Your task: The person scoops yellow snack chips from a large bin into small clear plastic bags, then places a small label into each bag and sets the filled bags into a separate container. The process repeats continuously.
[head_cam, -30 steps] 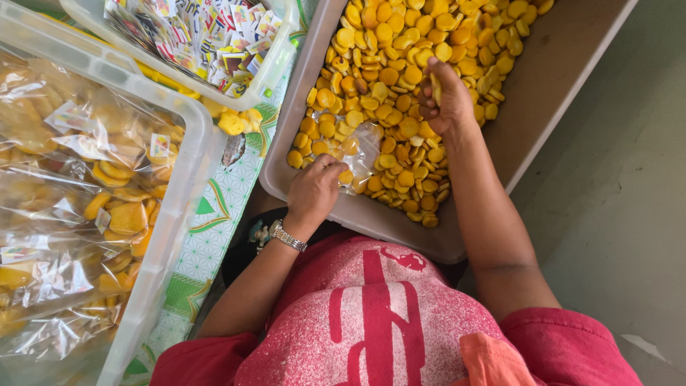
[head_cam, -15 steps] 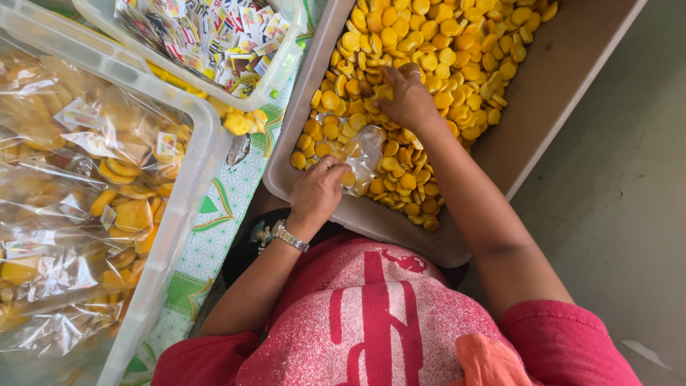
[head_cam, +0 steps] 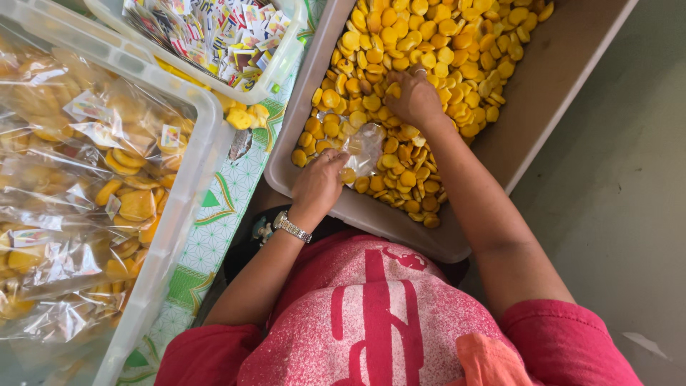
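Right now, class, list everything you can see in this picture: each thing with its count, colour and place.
round snack pieces: too many to count, yellow-orange, heaped in the tray
tray: one, grey-brown, top centre to right
small clear bag: one, transparent, on the pieces at the left hand
filled bags of pieces: many, clear with yellow contents, in the left bin
left bin: one, translucent white, left edge
paper labels: many, multicoloured, in the top bin
top bin: one, translucent white, top left
patterned mat: one, white and green, under the bins
wristwatch: one, silver, left wrist
left hand: holding the bag's edge
right hand: grip closed among the pieces
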